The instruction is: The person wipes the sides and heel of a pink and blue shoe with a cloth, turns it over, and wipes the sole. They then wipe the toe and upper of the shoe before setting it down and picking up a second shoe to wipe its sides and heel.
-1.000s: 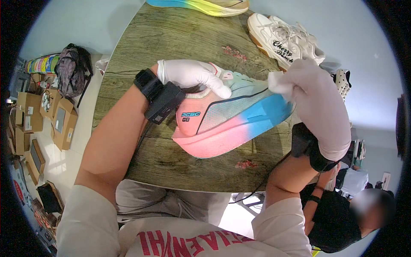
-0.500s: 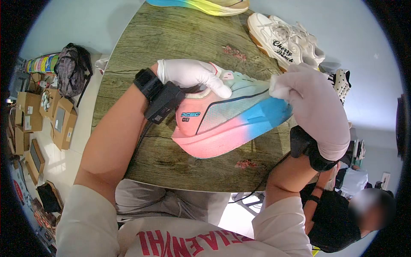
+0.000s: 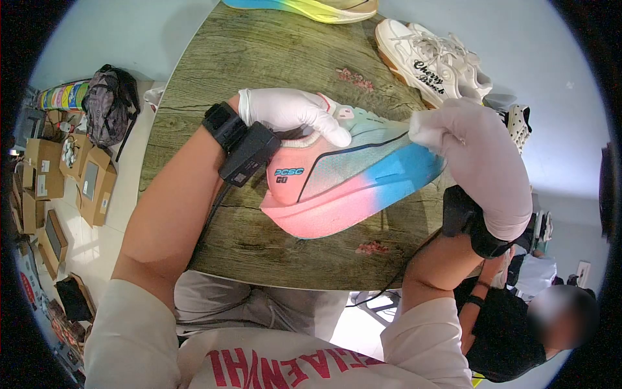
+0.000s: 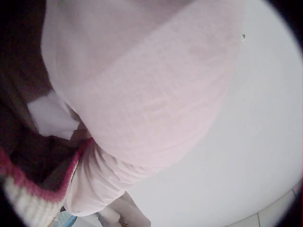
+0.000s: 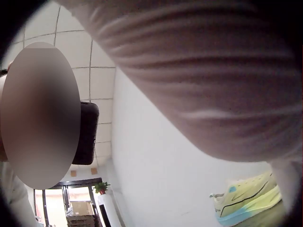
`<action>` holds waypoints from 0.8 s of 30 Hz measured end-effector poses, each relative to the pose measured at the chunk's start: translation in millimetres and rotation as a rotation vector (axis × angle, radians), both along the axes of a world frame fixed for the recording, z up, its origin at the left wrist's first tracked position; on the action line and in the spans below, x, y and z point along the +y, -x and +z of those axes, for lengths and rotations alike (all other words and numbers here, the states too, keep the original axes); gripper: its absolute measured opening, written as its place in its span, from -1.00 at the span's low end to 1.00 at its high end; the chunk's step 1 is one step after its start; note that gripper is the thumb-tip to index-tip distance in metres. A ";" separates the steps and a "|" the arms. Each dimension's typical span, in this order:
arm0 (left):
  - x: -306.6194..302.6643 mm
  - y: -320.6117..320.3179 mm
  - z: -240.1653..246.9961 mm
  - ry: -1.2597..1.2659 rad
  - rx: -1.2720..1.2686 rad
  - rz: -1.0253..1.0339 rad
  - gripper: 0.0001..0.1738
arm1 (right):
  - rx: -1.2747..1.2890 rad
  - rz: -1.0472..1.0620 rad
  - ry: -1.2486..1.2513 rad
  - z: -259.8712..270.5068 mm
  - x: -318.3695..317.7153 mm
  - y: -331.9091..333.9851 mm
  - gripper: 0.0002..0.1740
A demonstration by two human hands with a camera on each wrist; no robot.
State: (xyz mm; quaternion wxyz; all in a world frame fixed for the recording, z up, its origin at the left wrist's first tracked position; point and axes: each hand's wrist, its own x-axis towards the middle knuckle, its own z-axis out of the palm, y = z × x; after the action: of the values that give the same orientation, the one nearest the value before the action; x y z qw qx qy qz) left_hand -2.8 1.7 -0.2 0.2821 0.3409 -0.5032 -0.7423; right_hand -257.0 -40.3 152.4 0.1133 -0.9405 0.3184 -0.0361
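In the head view a running shoe (image 3: 350,175), pink at the heel and blue toward the toe, stands on the table with its side facing me. My left hand (image 3: 291,111), in a thin white glove, grips it at the collar, thumb on the upper and the other fingers hidden behind. At the toe end is my right hand (image 3: 483,155), also gloved, its fingers curled round a small white wad (image 3: 422,131) held against the shoe's toe. What the wad is made of I cannot tell. The left wrist view is mostly filled by the gloved hand (image 4: 142,90).
White sneakers (image 3: 421,61) with black lettering stand at the table's back right. A yellow and blue shoe (image 3: 311,10) lies at the far edge. A black cable (image 3: 382,295) hangs over the near edge. Cardboard boxes (image 3: 97,188) sit on the left floor; another person (image 3: 512,330) is at right.
My right hand has shifted slightly back and forth at the shoe's toe with the white wad. The left hand and the shoe have stayed in place.
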 end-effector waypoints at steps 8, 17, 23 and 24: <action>4.7 -1.6 7.7 -0.032 -0.007 0.022 -0.70 | 0.005 0.026 -0.044 4.0 0.9 -0.5 -0.81; -2.9 -0.2 -15.1 0.027 0.033 0.020 -0.67 | -0.011 -0.027 0.030 -5.0 1.8 -3.5 -0.79; 4.6 1.1 3.5 -0.021 0.022 0.048 -0.71 | 0.074 0.057 -0.048 1.4 2.1 -9.0 -0.82; 7.3 0.7 11.3 -0.054 0.020 0.052 -0.72 | 0.073 0.058 -0.047 0.1 1.5 -9.2 -0.82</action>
State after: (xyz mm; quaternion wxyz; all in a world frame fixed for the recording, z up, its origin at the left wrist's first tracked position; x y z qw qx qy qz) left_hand -3.4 9.0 11.1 0.2969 0.3540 -0.4711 -0.7514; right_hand -247.8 -38.8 152.5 0.1247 -0.9470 0.2959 0.0092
